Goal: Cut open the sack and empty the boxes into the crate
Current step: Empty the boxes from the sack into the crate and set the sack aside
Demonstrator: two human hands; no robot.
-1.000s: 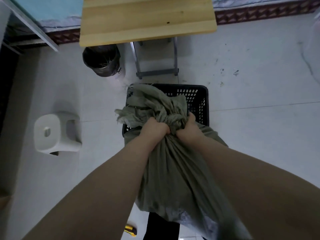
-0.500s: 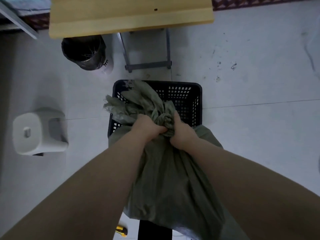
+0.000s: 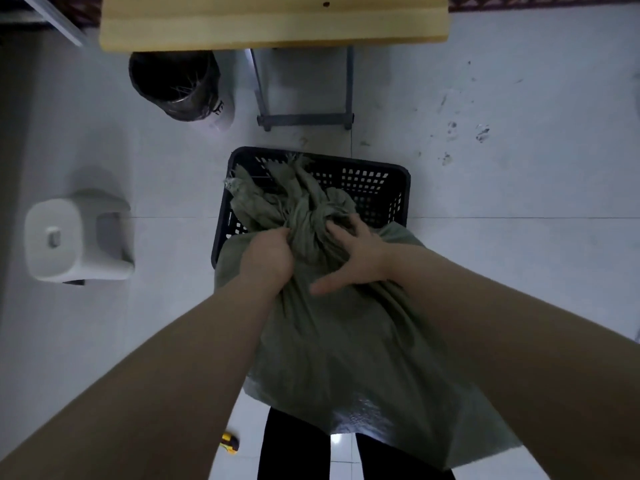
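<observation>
Right hand [image 3: 360,252] loosening off knotted neck, fingers now spreading; left hand [image 3: 268,258] still fisting cloth. Green sack [image 3: 332,341] leaning over black crate [image 3: 403,188] near edge, uncut; yellow knife [image 3: 230,442] lying on floor.

— What stands on the floor [image 3: 502,271]?
— A black crate [image 3: 398,188], a white stool [image 3: 76,237], a dark bin [image 3: 173,84], the table [image 3: 273,26] legs, and a small yellow tool [image 3: 230,447].
</observation>
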